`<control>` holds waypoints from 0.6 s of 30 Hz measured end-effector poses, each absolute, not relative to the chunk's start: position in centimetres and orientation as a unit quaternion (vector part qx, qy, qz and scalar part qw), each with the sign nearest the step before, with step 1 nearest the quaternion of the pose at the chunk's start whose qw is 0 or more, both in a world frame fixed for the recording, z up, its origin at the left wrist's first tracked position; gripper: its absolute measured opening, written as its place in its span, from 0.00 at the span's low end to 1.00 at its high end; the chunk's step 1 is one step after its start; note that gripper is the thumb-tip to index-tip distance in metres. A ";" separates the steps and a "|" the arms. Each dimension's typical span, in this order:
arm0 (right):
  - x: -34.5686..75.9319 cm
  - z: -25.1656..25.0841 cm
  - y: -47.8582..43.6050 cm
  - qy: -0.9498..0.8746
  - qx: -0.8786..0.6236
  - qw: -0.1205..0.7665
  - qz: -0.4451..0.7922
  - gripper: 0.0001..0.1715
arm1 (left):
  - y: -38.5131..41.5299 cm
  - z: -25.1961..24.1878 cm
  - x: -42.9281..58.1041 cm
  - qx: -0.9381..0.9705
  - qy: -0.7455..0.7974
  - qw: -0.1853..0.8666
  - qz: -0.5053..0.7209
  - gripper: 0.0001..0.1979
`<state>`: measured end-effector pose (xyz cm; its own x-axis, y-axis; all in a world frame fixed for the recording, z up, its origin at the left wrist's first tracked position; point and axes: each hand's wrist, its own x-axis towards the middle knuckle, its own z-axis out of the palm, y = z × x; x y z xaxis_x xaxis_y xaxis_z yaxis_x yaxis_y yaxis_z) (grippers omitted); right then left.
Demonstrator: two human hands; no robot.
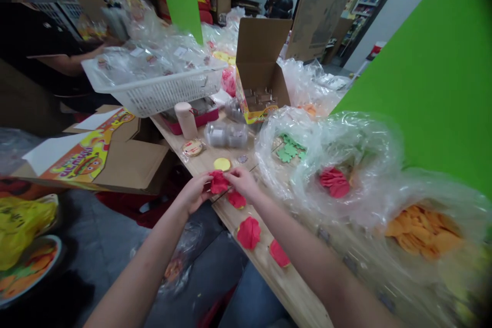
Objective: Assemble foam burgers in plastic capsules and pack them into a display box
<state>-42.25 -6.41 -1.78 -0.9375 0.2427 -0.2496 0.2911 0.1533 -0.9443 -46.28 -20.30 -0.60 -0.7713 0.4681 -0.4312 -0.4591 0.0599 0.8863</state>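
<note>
A red scalloped foam piece [219,183] is pinched between both my hands above the table's edge. My left hand [198,192] grips its left side, and my right hand [242,183] has its upper right side. Just beyond it lies a round yellow piece [222,164] on the wood. Toward me, three more red pieces lie in a line: one red piece [237,199] close under my right hand, a larger red piece [249,232], and another red piece [280,253] partly behind my right forearm. Yellow shows at the edges of some of them.
Open plastic bags hold green pieces [291,148], red pieces [334,182] and orange pieces [425,230] on the right. A white basket [165,89], a pale bottle [186,120] and an open carton [263,61] stand farther back. A co-worker [49,56] is at the left.
</note>
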 end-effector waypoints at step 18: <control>-47.4 -2.3 -4.5 0.957 0.075 -0.092 -0.266 0.12 | -20.8 -3.6 -51.7 0.307 0.849 0.025 0.429 0.19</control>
<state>-47.41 -4.46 -2.28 -0.9719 0.1926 0.1354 0.0952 0.8475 -0.5221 -51.74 -20.80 -3.61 -0.8107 0.5423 0.2209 0.4994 0.4434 0.7443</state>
